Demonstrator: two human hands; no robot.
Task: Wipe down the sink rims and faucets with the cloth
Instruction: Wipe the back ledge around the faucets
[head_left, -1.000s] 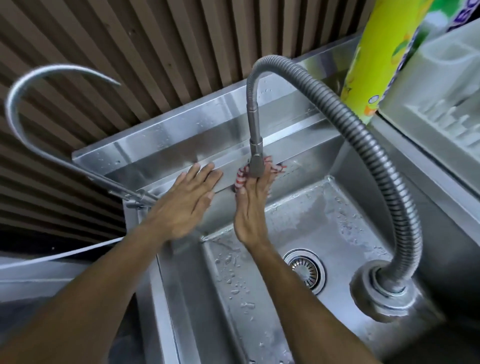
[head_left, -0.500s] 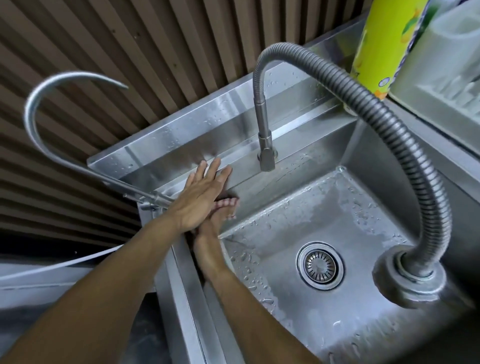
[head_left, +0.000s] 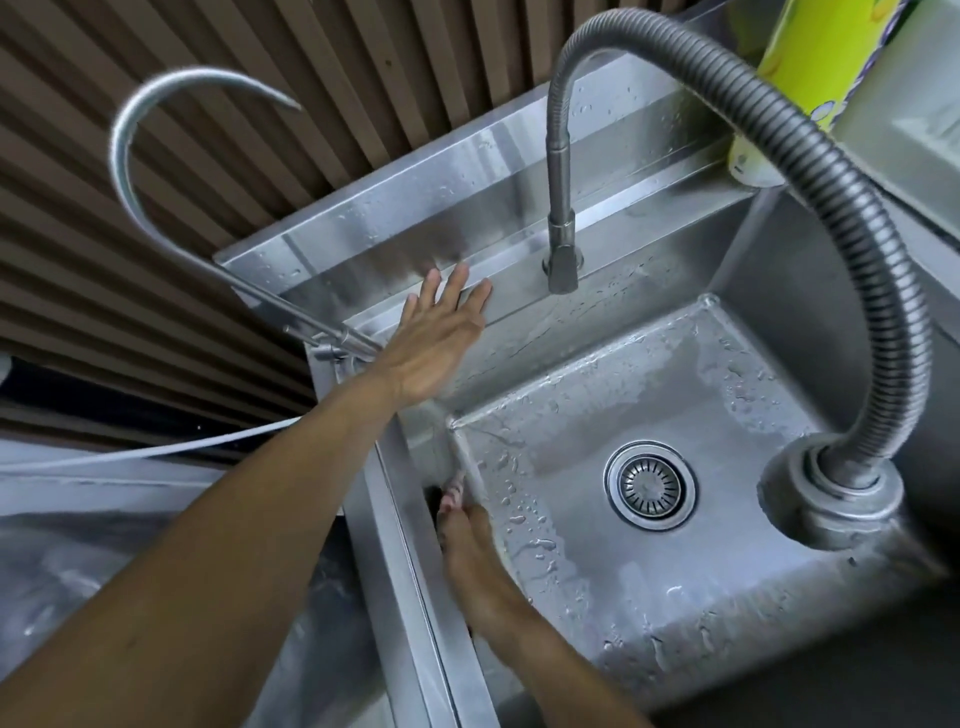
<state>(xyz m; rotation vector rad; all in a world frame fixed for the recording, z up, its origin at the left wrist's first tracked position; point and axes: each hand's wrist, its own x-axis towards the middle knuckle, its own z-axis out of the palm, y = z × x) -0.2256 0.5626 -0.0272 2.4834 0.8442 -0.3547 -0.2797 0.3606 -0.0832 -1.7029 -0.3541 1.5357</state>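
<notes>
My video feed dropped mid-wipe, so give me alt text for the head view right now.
The right hand presses a striped cloth against the sink's left inner wall, near the rim. The left hand rests flat, fingers straight, on the back ledge beside the flexible faucet. Water droplets dot the basin around the drain.

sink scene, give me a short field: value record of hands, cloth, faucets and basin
left hand: fingers straight, flat on the back rim
right hand: presses the cloth against the basin's left wall
cloth: striped, mostly hidden by the hand
flexible faucet: ribbed hose arching over the basin
thin faucet: curved, at the left
basin: wet, droplets around the drain
</notes>
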